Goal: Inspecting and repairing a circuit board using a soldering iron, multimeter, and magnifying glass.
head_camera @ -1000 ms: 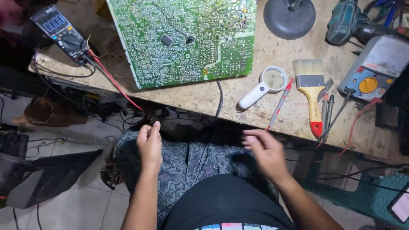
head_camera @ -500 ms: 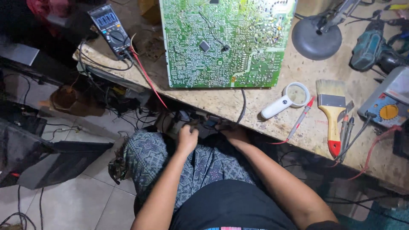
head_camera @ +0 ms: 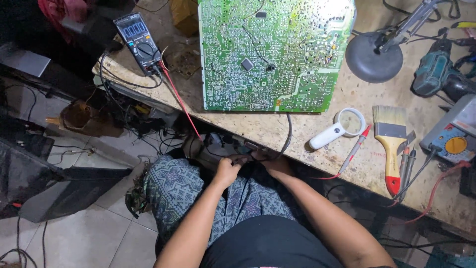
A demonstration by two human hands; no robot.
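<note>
Both hands have come together below the near edge of the worn wooden bench (head_camera: pixel 297 134). The left hand (head_camera: pixel 227 172) and right hand (head_camera: pixel 277 166) curl their fingers around thin black cables (head_camera: pixel 248 158), near the large green circuit board (head_camera: pixel 272 54).

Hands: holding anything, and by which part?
Both the left hand and right hand close on dark cables below the bench edge; exact grip point cannot be told.

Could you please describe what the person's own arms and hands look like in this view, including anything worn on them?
Both forearms are bare, with no sleeves reaching them. The left hand and the right hand show no gloves, and no watch or bracelet is visible at either wrist. Whether any rings are worn is too small to tell.
</note>
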